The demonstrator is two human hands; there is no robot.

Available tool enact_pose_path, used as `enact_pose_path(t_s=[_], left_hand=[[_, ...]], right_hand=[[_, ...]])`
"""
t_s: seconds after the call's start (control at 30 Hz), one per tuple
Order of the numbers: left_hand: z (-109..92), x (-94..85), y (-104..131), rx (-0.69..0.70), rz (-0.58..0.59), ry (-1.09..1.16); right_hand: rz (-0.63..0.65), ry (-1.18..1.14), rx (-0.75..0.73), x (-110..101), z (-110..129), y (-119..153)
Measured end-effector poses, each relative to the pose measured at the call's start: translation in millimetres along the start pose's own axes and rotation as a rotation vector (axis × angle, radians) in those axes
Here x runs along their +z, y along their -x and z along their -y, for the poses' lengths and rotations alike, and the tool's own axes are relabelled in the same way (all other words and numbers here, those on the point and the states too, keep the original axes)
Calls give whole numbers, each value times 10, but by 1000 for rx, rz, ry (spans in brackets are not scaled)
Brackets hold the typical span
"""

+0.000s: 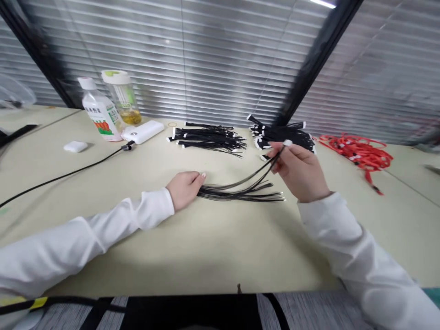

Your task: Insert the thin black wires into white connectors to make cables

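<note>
My left hand (185,189) is closed round one end of a bundle of thin black wires (237,195), just above the table. The bundle's loose ends fan out to the right. Between the fingertips of my right hand (297,169) is a small white connector (287,143), raised above the table, with black wires curving down from it to my left hand. Behind my hands lie a pile of black cables with white ends (209,136) and, further right, a second black cable pile (283,134), partly hidden by my right hand.
Red cables (360,151) lie at the right. At the back left stand a labelled bottle (101,112) and a lidded cup (123,96), beside a white power bank (144,132) with a black cord (68,174). A small white case (75,146) lies left. Blinds rise behind the table (206,247).
</note>
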State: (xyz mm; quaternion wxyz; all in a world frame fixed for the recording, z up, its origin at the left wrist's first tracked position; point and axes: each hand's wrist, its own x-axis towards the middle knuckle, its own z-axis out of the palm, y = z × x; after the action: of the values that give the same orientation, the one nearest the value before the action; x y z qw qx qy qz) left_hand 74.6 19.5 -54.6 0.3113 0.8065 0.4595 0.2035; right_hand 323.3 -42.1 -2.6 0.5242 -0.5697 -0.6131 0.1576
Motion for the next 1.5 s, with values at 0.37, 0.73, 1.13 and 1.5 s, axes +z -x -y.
enact_pose_path(t_s=[0.37,0.73,1.13,1.5], left_hand=[[-77,-6,17,-258,184,325],[-103,-163,150,-148,355,32],[-192,-162,553,63,375,-585],[-390,136,601,112,261,-776]], right_hand=[[554,413,-227,723,145,-142],[576,414,-157,776,-5,-68],[130,150,276,338,-319,-9],[-293,-237,356,67,-295,33]])
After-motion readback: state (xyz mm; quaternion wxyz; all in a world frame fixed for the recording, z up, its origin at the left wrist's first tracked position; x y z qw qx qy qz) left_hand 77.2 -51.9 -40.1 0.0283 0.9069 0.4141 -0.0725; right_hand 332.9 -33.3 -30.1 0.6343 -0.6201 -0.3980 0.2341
